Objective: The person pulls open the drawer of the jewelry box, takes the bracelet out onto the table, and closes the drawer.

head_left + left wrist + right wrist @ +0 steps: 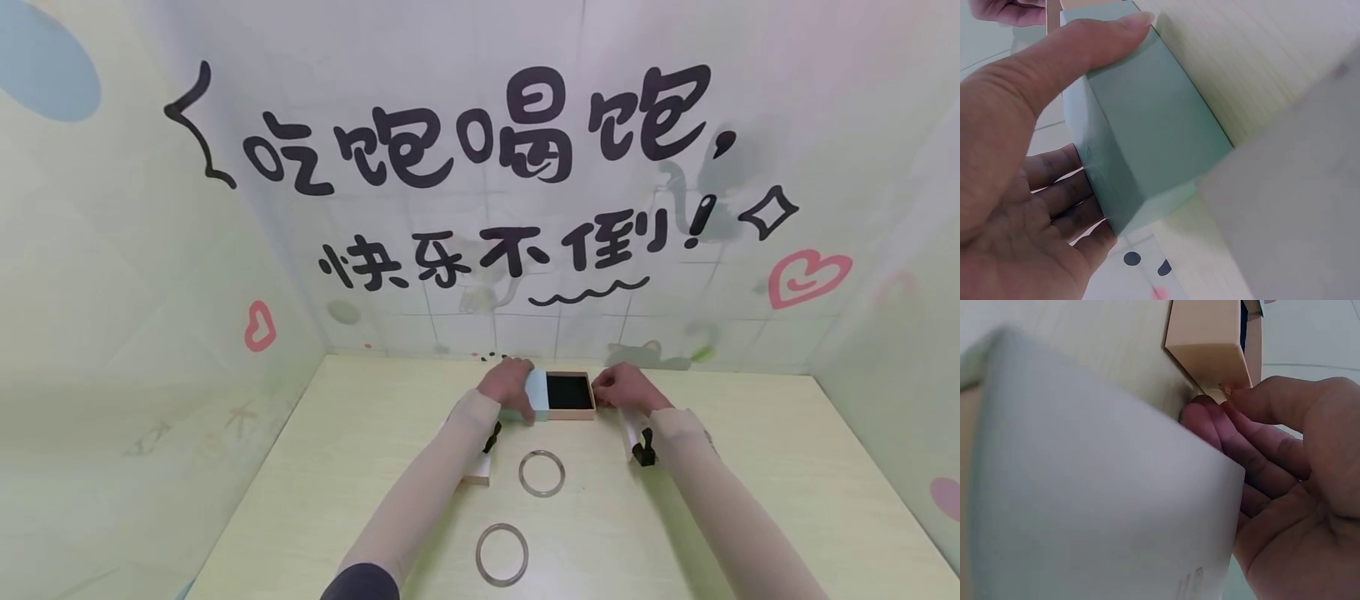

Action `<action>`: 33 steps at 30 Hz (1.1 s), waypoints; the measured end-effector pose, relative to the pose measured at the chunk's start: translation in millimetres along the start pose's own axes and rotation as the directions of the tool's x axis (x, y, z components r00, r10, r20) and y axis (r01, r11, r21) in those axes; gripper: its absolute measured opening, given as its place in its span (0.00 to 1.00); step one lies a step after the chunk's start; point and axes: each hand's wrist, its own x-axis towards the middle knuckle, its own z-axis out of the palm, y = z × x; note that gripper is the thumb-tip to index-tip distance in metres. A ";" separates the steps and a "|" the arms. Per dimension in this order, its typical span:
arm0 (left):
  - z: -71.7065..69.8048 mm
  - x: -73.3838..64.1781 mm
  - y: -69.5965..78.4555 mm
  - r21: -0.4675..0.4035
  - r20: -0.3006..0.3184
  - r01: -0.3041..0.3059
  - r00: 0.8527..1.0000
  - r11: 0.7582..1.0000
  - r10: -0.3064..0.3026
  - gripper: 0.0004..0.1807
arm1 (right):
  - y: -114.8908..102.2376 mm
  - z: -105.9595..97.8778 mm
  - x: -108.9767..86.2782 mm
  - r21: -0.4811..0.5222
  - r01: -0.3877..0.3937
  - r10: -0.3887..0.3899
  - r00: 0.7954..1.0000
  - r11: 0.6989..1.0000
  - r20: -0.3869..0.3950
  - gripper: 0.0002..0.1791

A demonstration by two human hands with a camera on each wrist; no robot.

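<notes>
A drawer-style gift box lies near the back wall. Its pale blue-green sleeve (1147, 119) is in my left hand (512, 385), thumb on one face and fingers against another in the left wrist view. The peach drawer (1204, 328) sticks out to the right, showing a dark lining (568, 392). At the drawer's right end, my right hand (624, 387) pinches a small thin loop (1226, 390) between thumb and fingers. Two translucent greyish bangles, a farther bangle (542, 473) and a nearer bangle (502, 555), lie flat on the table.
A pale box (477, 477) shows beside the left forearm, partly hidden. Another pale box (632, 435) is by the right wrist, with a black fitting (643, 452) near it. The light wooden table (300, 500) meets printed walls at the back and sides.
</notes>
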 end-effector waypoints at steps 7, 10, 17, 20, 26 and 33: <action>0.5 -0.6 0.5 -0.004 0.000 0.007 1.000 1.000 -0.007 0.53 | -1.6 5.1 2.6 -0.002 -0.008 0.008 0.999 1.000 -0.035 0.10; 1.2 -0.5 0.3 -0.015 -0.005 0.010 1.000 1.000 -0.010 0.53 | -1.5 7.1 3.9 0.009 -0.021 0.022 0.998 1.000 -0.054 0.09; 1.6 -0.3 0.5 -0.010 -0.020 -0.002 1.000 1.000 0.001 0.54 | -2.4 11.5 6.5 0.017 -0.040 0.041 0.996 0.999 -0.073 0.07; 1.7 0.1 0.8 -0.008 -0.022 -0.003 1.000 1.000 0.003 0.54 | -5.2 13.4 6.9 0.026 -0.055 0.057 0.996 0.998 -0.066 0.07; 1.7 0.7 1.7 -0.013 -0.020 -0.002 1.000 1.000 0.001 0.54 | -9.8 18.4 8.0 0.014 -0.091 0.091 0.993 0.996 -0.079 0.07; 3.0 1.7 0.8 -0.008 -0.011 0.013 1.000 1.000 -0.013 0.53 | -14.7 22.3 8.3 -0.036 -0.071 0.067 0.993 0.997 -0.099 0.07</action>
